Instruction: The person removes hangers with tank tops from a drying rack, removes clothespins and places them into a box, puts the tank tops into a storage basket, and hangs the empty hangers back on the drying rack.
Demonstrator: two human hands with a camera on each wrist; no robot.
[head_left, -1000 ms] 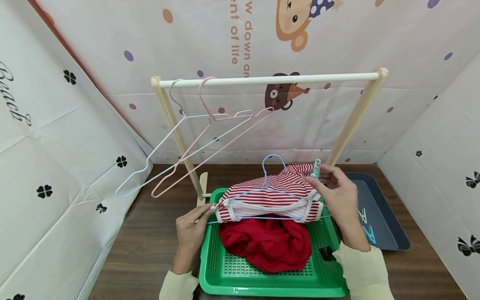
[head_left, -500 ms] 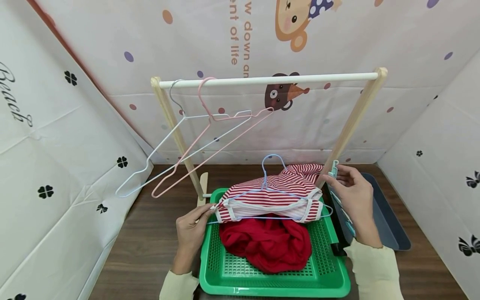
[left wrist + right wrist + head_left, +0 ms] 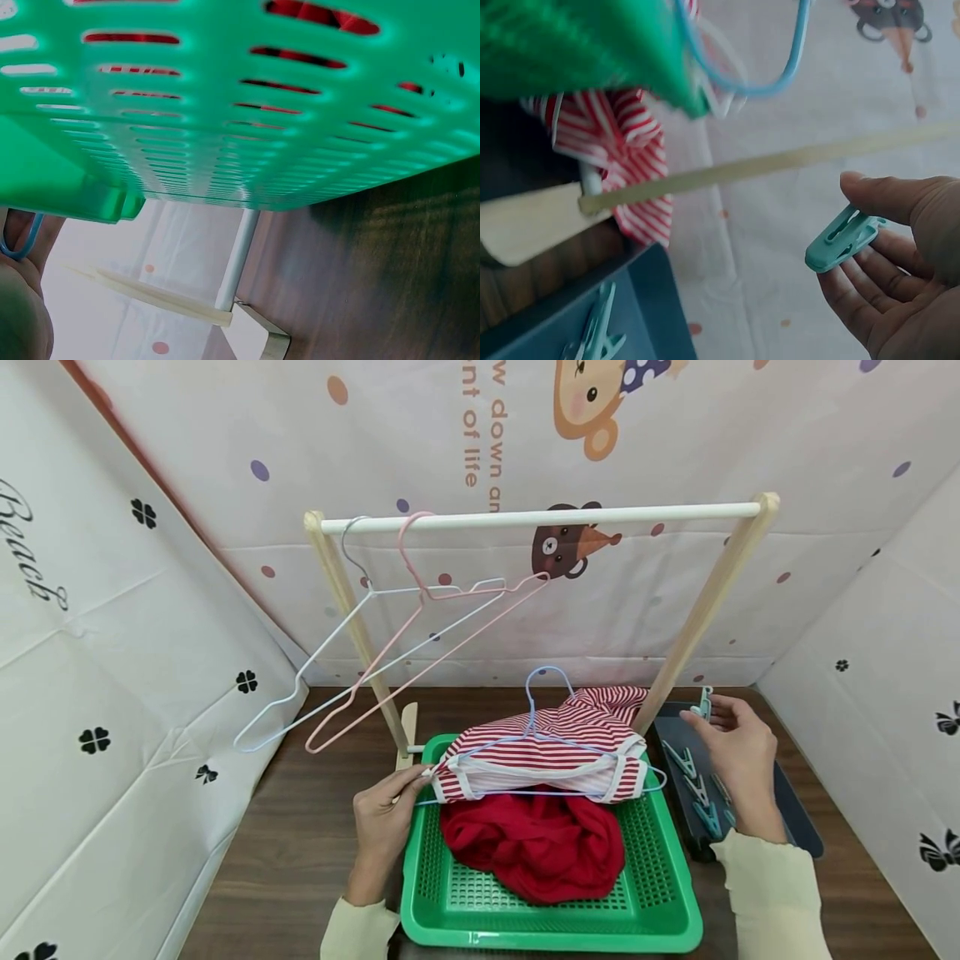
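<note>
My left hand [image 3: 385, 814] pinches the left end of a blue clothes hanger [image 3: 531, 727], which lies with a red-and-white striped garment [image 3: 540, 752] over the green basket [image 3: 551, 938]. A small white tip shows at those fingertips; what it belongs to is unclear. In the left wrist view, the hanger's end [image 3: 30, 238] shows beside the hand. A teal clothespin [image 3: 844, 238] is held between the thumb and fingers of my right hand [image 3: 742, 752], above the dark tray [image 3: 797, 822]. The hanger's right end pokes out of the garment, apart from the right hand.
Crumpled red cloth [image 3: 536, 852] lies in the basket. Behind stands a wooden rack with a white rod [image 3: 637, 515], where a white hanger [image 3: 300, 681] and a pink hanger [image 3: 386, 656] hang at the left. Several clothespins [image 3: 696, 789] lie in the tray, right of the rack's right post [image 3: 697, 618].
My right hand has moved right, from the garment's right end to above the tray, with the clothespin still in its fingers. The left hand and the garment stay put.
</note>
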